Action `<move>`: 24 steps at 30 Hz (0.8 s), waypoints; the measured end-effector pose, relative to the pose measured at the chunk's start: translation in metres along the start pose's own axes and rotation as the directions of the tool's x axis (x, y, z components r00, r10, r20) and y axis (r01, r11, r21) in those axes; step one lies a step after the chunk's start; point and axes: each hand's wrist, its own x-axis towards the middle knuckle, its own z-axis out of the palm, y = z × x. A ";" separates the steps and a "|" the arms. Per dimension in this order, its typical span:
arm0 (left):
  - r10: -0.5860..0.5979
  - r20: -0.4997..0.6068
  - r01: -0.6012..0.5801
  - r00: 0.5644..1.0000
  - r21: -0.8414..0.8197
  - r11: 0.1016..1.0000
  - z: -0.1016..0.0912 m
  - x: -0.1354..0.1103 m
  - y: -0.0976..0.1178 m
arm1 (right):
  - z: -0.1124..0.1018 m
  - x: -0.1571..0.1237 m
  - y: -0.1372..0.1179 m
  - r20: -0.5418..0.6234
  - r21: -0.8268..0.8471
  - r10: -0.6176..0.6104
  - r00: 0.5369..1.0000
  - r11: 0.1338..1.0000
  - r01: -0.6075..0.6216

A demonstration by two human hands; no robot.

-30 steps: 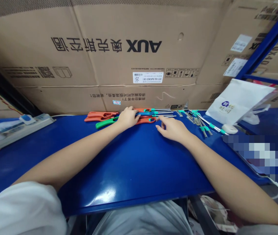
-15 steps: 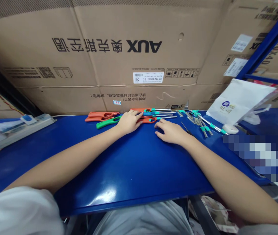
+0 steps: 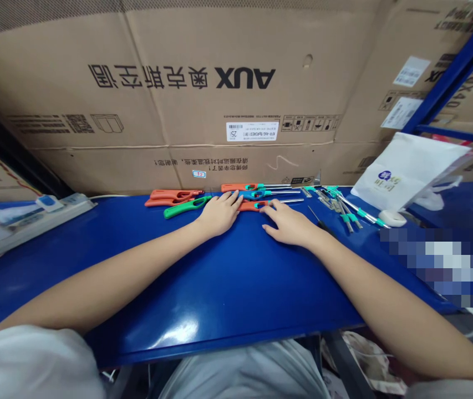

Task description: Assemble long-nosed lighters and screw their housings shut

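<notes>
My left hand lies palm down with its fingers stretched over the handle end of the nearest orange long-nosed lighter, partly hiding it. At that lighter's trigger guard are the fingertips of my right hand, its thumb apart from them. Just behind lie a blue long-nosed lighter and another orange lighter, their metal tubes pointing right. Left of my left hand are a green lighter body and orange-red lighter bodies, with no metal tube visible on them.
Metal tubes with green ends lie right of my right hand, near a dark-handled thin tool. A white paper bag and white round object stand beyond. Cardboard backs the blue table; a power strip is left.
My left hand has shifted slightly right and nearer to me, uncovering more of the lighters behind. My right fingertips have moved a little left onto the nearest orange lighter.
</notes>
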 end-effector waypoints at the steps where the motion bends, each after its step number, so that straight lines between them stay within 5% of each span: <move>1: 0.000 0.006 0.000 1.000 0.005 1.000 -0.001 0.000 0.000 | 0.000 0.000 -0.001 -0.011 0.002 0.003 1.000 1.000 -0.003; 6: -0.021 0.020 0.020 1.000 0.018 1.000 -0.007 0.001 0.001 | 0.004 0.001 -0.002 -0.018 0.015 -0.016 1.000 1.000 0.016; 13: -0.061 0.011 0.061 0.998 0.011 0.998 -0.016 0.003 0.005 | 0.009 0.004 0.004 0.114 0.088 0.005 0.994 0.996 -0.015; 24: -0.107 0.016 0.107 0.994 -0.027 0.994 -0.017 -0.004 0.006 | 0.015 0.006 0.009 0.056 0.147 -0.051 0.997 0.988 0.043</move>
